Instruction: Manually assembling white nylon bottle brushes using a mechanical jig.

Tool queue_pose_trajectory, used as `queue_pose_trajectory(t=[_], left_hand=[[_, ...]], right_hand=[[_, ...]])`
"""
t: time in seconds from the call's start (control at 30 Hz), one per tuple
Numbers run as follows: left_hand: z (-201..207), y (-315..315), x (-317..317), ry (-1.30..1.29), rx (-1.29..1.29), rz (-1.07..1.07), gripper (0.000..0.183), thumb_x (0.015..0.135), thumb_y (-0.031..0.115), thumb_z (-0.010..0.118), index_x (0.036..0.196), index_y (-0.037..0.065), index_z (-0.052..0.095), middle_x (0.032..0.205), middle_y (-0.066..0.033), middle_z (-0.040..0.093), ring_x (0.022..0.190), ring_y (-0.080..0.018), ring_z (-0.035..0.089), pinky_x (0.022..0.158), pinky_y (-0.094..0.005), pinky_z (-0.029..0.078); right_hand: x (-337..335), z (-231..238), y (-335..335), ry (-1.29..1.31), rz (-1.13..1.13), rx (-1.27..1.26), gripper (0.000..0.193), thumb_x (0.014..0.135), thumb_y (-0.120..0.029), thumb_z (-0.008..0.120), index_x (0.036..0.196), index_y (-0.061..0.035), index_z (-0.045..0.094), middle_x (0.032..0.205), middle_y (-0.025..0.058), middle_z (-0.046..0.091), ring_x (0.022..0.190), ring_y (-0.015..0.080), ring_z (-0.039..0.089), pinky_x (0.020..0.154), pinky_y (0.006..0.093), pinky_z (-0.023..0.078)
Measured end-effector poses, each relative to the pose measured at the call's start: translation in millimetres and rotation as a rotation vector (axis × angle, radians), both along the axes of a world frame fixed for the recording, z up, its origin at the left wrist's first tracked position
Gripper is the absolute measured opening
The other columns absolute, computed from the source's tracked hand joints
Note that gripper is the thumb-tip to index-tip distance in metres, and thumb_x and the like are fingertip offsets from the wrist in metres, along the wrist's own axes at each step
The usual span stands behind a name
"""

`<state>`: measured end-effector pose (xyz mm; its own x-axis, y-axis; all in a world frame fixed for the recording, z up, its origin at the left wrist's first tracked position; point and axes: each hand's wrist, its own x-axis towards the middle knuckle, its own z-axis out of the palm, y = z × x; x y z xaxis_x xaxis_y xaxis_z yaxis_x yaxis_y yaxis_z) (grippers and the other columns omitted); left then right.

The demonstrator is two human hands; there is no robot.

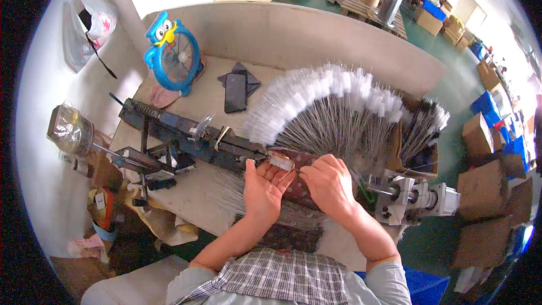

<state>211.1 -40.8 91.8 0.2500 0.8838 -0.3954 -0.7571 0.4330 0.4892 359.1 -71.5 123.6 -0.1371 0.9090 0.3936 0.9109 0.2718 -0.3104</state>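
A small brush head with short white bristles [282,162] lies across the fingers of my left hand [264,191], at the near end of a long dark metal fixture [186,130]. That hand is palm up, fingers stretched out and thumb apart. Just to its right, my right hand [327,183] is closed in a pinch beside the brush head. What sits between those fingertips is too small to make out. Beyond both hands fans a large pile of wire-stemmed brushes [339,118] with white bristles. Loose thin wires [226,192] lie left of my left wrist.
A box [398,149] of dark- and white-tipped brushes stands right of the pile, behind a motor-like metal unit [418,197]. A phone [235,93] and a blue duck-shaped fan [175,56] are at the back left. A crank mechanism [130,158] juts out left. A low partition [316,36] borders the table.
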Motion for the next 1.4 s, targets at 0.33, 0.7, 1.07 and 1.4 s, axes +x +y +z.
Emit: queue_pose_trajectory(t=[0.33, 0.7, 1.07, 1.4], left_hand=[[-16, -14, -22, 0.303, 0.143, -0.236, 0.054, 0.096, 0.039, 0.035, 0.135, 0.002, 0.029, 0.133, -0.0148, 0.038, 0.116, -0.0249, 0.045, 0.096, -0.0409, 0.041], [-102, 7, -335, 0.021, 0.166, 0.034, 0.038, 0.085, 0.047, 0.056, 0.085, 0.009, 0.058, 0.08, -0.0011, 0.06, 0.063, -0.0116, 0.052, 0.056, -0.024, 0.043], [-99, 13, -300, 0.778, -0.19, 0.696, 0.034, 0.085, 0.042, 0.058, 0.09, 0.008, 0.057, 0.086, -0.0044, 0.057, 0.081, -0.0156, 0.056, 0.065, -0.029, 0.046], [-35, -24, -14, 0.69, 0.055, -0.261, 0.023, 0.088, 0.027, 0.05, 0.099, 0.006, 0.049, 0.092, -0.0088, 0.056, 0.082, -0.0213, 0.055, 0.073, -0.0398, 0.049]], right_hand=[[21, 13, -20, 0.341, 0.046, 0.089, 0.011, 0.075, -0.014, 0.062, 0.085, -0.0074, 0.064, 0.076, 0.0053, 0.061, 0.074, 0.0252, 0.059, 0.065, 0.037, 0.049], [38, -64, -115, -0.027, -0.135, -0.848, 0.02, 0.081, -0.028, 0.056, 0.089, -0.011, 0.065, 0.077, 0.0129, 0.064, 0.074, 0.0322, 0.063, 0.065, 0.0432, 0.051], [64, -31, -123, -0.06, -0.21, -0.728, 0.017, 0.082, -0.018, 0.056, 0.095, -0.0132, 0.065, 0.085, 0.0076, 0.06, 0.081, 0.0296, 0.06, 0.067, 0.0408, 0.049], [54, -76, -129, 0.1, -0.178, -0.59, 0.02, 0.082, -0.008, 0.049, 0.099, -0.0067, 0.06, 0.087, 0.0138, 0.059, 0.086, 0.0334, 0.059, 0.071, 0.0434, 0.048]])
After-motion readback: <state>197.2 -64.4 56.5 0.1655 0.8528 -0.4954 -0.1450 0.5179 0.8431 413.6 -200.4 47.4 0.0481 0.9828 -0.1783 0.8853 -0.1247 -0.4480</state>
